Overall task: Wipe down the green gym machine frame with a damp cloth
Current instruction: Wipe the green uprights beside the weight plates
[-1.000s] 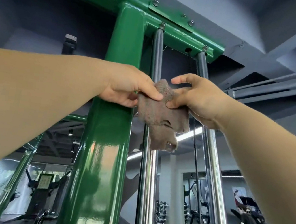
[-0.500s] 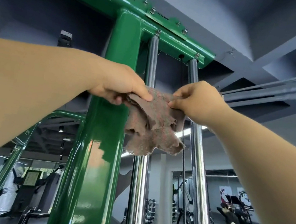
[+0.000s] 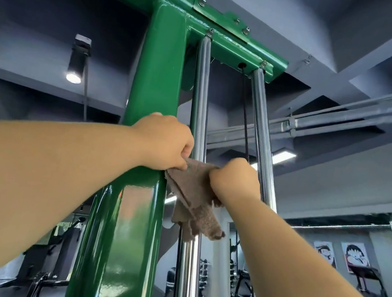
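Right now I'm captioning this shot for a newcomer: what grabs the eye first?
The glossy green post fills the centre, rising to a bolted green crossbeam at the top. Midway up, the left hand and right hand grip a brown cloth hanging in front of the chrome rods.

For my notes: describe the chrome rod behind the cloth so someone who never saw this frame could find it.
Start at the thick green upright post mid-frame. Two chrome rods drop from the green crossbeam to its right; take the left rod, right beside the post. Unlike the right rod, it has the brown cloth hanging across it.
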Available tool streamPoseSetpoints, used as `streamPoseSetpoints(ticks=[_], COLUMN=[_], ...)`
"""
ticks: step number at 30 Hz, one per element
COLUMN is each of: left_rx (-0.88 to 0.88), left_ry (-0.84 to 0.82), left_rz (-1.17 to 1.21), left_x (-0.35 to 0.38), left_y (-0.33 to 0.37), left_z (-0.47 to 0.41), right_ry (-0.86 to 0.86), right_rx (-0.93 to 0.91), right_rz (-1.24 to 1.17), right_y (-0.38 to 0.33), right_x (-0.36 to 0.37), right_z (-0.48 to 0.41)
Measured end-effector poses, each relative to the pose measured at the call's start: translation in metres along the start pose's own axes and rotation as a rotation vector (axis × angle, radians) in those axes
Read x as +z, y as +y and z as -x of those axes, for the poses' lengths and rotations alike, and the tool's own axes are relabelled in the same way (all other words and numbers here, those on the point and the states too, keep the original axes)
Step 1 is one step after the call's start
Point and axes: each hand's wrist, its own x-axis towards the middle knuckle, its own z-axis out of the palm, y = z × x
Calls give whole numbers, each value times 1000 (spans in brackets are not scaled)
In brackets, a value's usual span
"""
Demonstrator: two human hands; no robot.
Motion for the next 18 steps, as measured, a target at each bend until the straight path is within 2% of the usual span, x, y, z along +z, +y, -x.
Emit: streamPoseSetpoints(ticks=[5, 7, 9, 13, 18], left_rx=[47, 43, 40, 54, 26], left_ry=[91, 156, 196, 178, 325], left_rz=[-108, -141, -156, -105, -67], left_x=[16, 20, 22, 22, 12], left_y=[-8, -9, -10, -19, -39], left_z=[-2, -5, -8, -14, -19], right_ry=[-40, -125, -197, -189, -172], right_rx=[-45, -109, -179, -182, -195], right_rz=[-70, -103, -32, -19, -33], right_y=[0, -3, -7, -12, -16], right_x=[13, 14, 18, 27, 45], right_z=[-2, 3, 7, 4, -8])
